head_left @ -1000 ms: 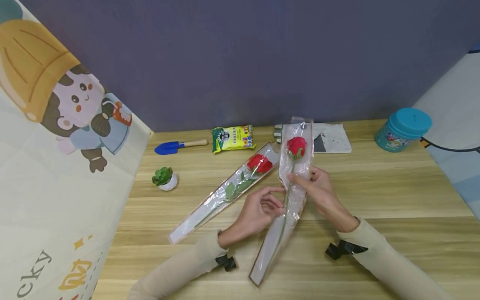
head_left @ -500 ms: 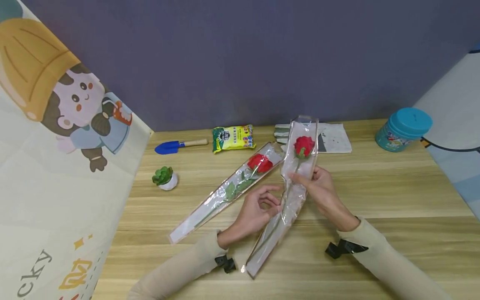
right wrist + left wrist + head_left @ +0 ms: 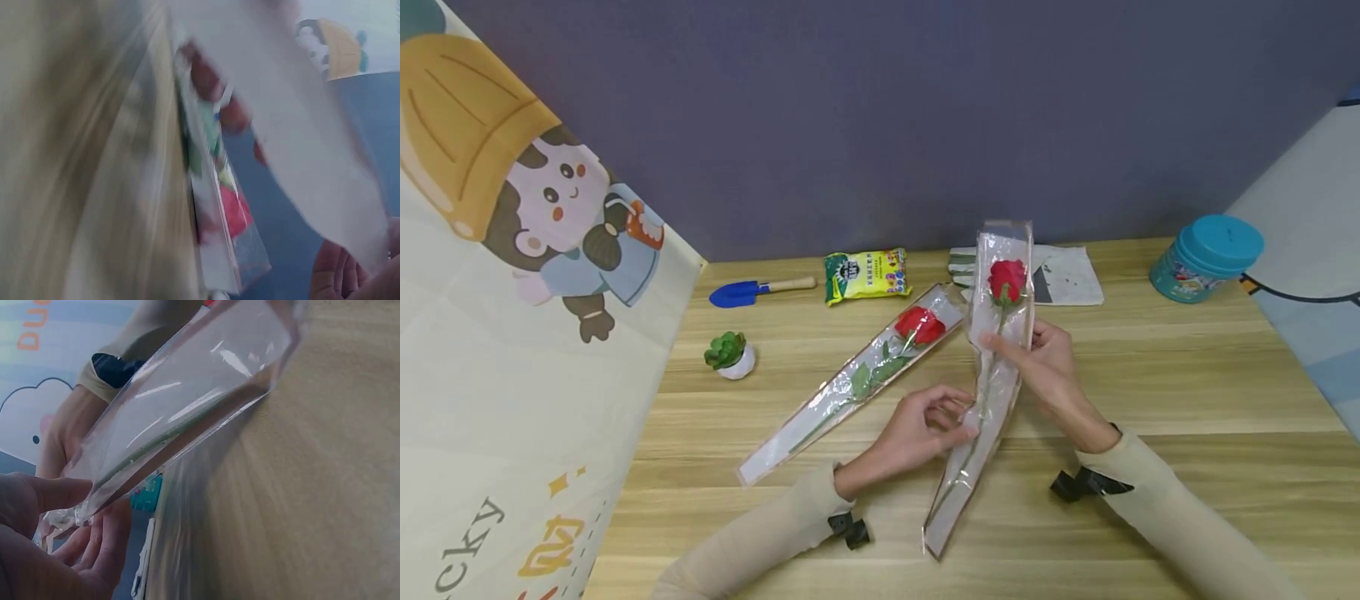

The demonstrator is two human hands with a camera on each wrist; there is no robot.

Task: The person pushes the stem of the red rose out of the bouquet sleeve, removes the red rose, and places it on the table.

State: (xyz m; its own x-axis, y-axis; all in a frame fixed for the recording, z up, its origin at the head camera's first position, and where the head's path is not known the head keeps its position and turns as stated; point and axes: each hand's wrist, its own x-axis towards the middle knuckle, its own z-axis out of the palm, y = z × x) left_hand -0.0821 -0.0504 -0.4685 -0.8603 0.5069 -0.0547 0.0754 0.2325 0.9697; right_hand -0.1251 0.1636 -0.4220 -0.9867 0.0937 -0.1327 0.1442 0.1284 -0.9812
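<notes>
A red rose in a long, tapering clear sleeve (image 3: 1006, 282) is held up over the table, its bloom end pointing away. My right hand (image 3: 1048, 367) grips the sleeve's right side below the bloom, thumb across the front. Lower down, my left hand (image 3: 917, 429) pinches the left edge between thumb and fingers. In the left wrist view the green stem (image 3: 169, 434) shows through the shiny film. The right wrist view shows the sleeve's plain pale back (image 3: 281, 112). A second sleeved red rose (image 3: 920, 326) lies slanted on the table, left of the held one.
Along the back lie a blue trowel (image 3: 737, 293), a yellow-green packet (image 3: 867, 276) and a glove (image 3: 1067, 275), partly covered by the held sleeve. A small potted succulent (image 3: 730, 355) stands left. At the far right is a teal lidded tub (image 3: 1206, 257).
The held rose has turned more upright, its lower tip swinging right since half a second ago. My right hand has risen slightly; my left hand has shifted slightly down and right along the sleeve.
</notes>
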